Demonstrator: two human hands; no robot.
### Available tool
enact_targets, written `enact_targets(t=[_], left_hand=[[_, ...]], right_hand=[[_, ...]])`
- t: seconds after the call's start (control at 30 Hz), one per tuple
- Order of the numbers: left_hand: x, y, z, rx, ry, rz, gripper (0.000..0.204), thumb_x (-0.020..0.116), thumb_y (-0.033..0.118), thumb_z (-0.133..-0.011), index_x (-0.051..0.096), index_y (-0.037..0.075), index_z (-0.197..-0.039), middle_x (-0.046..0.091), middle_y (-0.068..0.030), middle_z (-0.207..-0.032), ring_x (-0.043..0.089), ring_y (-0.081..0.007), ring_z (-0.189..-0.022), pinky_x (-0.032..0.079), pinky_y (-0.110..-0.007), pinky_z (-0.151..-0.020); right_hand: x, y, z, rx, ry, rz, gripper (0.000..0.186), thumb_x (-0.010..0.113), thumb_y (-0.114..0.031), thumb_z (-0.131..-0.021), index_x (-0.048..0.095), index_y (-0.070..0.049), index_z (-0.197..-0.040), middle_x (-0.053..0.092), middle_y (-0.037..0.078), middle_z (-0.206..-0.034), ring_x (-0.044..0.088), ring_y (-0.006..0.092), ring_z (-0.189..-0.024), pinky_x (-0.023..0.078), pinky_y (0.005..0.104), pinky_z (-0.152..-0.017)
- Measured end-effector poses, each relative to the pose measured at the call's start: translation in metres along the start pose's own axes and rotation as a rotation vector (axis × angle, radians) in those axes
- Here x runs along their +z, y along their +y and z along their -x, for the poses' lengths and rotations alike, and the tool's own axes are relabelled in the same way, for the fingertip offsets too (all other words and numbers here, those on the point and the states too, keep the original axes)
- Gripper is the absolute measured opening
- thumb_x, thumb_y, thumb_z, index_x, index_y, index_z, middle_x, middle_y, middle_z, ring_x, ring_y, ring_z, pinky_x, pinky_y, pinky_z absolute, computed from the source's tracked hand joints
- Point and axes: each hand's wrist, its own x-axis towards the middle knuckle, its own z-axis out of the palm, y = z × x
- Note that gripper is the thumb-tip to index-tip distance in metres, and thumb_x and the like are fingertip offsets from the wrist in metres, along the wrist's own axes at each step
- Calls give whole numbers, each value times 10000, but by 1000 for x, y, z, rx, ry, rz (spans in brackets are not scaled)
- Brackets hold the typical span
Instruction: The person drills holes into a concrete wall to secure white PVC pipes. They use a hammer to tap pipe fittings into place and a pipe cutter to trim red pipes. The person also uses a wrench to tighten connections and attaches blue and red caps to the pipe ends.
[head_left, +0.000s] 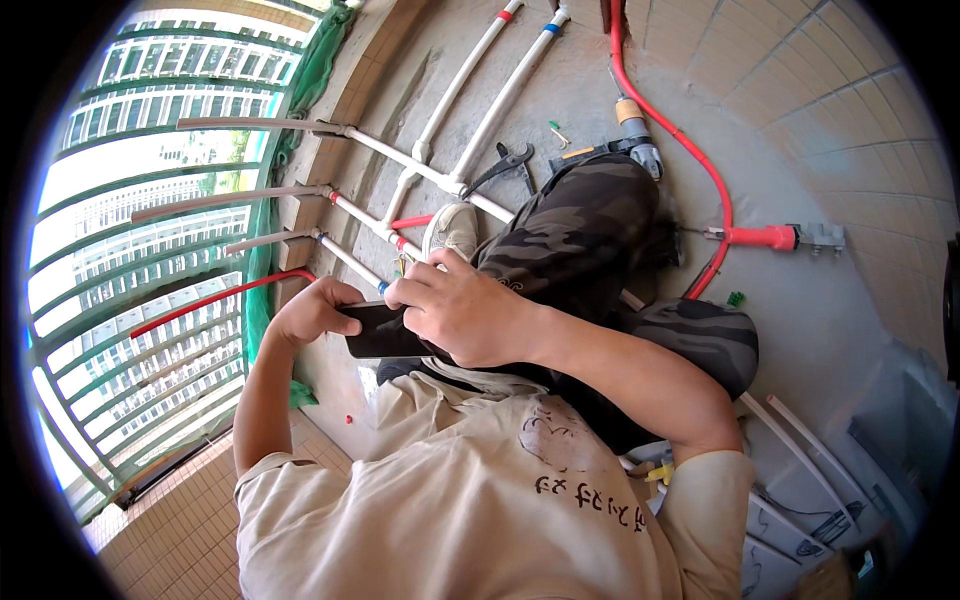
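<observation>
A dark smartphone (pixel 383 332) lies level in front of my chest, above my lap. My left hand (pixel 310 315) is closed on its left end, the thumb resting on the front face. My right hand (pixel 465 310) curls over its right end with the fingers bent; that end and some fingertips are hidden. Beyond my hands, my shoe (pixel 452 232) rests beside white pipes (pixel 385 152) joined on the floor, some with red and blue bands. Black-handled pliers (pixel 505 170) lie just past the shoe.
A red pipe (pixel 708 165) curves along the floor at my right, near a red-and-grey tool (pixel 770 237). A cordless power tool (pixel 640 140) lies beyond my knee. Green railings (pixel 150 230) stand at the left. Loose pipes (pixel 800 440) lie at the lower right.
</observation>
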Motion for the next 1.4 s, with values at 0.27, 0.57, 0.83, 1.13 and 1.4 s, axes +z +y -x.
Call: enact_targets(t=[0.27, 0.57, 0.83, 1.13, 1.4], left_hand=[[30, -6, 0, -29, 9, -235, 209, 769, 13, -714, 720, -35, -911, 615, 8, -713, 518, -80, -705, 453, -300, -653], [85, 20, -26, 143, 126, -98, 68, 708, 1, -840, 718, 16, -905, 706, -1, -843, 628, -77, -810, 525, -295, -709], [146, -2, -53, -97, 108, 902, 168, 680, 179, -945, 669, 103, -1094, 694, -76, -1124, 686, -180, -931, 574, -347, -754], [110, 29, -36, 181, 67, -284, 278, 828, 99, -778, 725, -25, -1004, 737, -128, -945, 695, -246, -936, 548, -379, -832], [-43, -29, -24, -81, 436, 4, 310, 561, -40, -774, 703, -76, -1047, 669, -83, -847, 589, -135, -685, 460, -289, -611]], right_hand=[[4, -9, 9, -49, 54, 115, 127, 640, -148, -861, 702, -37, -855, 614, 52, -1161, 586, 232, -1066, 436, 421, -957], [15, -13, 5, -68, 89, 159, 134, 636, -167, -866, 638, -87, -760, 583, 44, -936, 623, 212, -910, 488, 367, -782], [3, -19, 25, -136, 100, 135, 107, 620, -160, -820, 667, -67, -793, 623, 72, -955, 627, 216, -900, 504, 371, -773], [-42, -55, 23, 93, -242, 310, 139, 653, -190, -859, 705, -86, -934, 628, 44, -958, 673, 213, -915, 517, 364, -786], [-210, 10, -10, 516, 38, 326, 305, 688, -193, -960, 636, 13, -1179, 684, 153, -1000, 673, 326, -975, 517, 415, -872]])
